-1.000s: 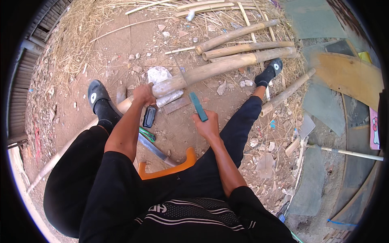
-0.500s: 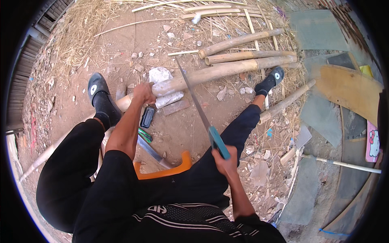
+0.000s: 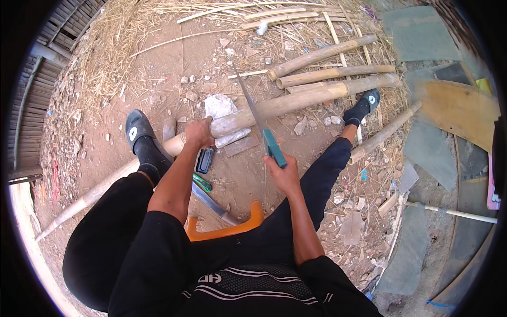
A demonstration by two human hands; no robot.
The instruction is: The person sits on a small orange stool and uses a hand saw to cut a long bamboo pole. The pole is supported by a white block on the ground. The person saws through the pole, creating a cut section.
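Observation:
A long bamboo pole (image 3: 306, 101) lies slantwise in front of me, rising to the right. My left hand (image 3: 199, 132) is wrapped round it, just left of a white wrapped block (image 3: 219, 105) that sits by the pole. In my right hand (image 3: 284, 173) is the teal handle of a handsaw (image 3: 273, 145). Its long blade points away from me and crosses the pole to the right of my left hand; whether the teeth have cut into it I cannot tell. Below my left hand lie a black tray-like case (image 3: 205, 159), a green-handled tool (image 3: 202, 183) and a long flat blade (image 3: 208, 202).
An orange curved frame (image 3: 227, 230) is close to my lap. Beyond the pole are shorter bamboo lengths (image 3: 322, 55) and split strips (image 3: 280, 20). Flat grey sheets (image 3: 430, 153) and a brown board (image 3: 457, 112) lie at the right. Stones and straw litter the dirt.
My right hand has pushed the saw away from me, so its handle is nearer the pole. My left hand keeps its grip on the pole. The view has shifted slightly.

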